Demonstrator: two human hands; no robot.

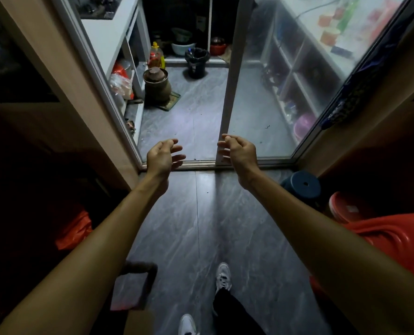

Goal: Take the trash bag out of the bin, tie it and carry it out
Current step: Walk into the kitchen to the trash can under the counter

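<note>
A dark round bin (196,66) lined with a black trash bag (198,54) stands on the grey floor at the far end of a small kitchen, beyond a sliding glass door. The bag's rim is folded over the bin's edge. My left hand (163,155) and my right hand (237,151) are stretched out in front of me at the door's threshold, far short of the bin. Both hands hold nothing and their fingers are loosely curled and apart.
The glass door panel (269,88) covers the right half of the doorway; the left half is open. A brown clay pot (156,87) and an oil bottle (156,56) stand left inside. A blue stool (304,186) and red plastic items (380,233) sit on my right.
</note>
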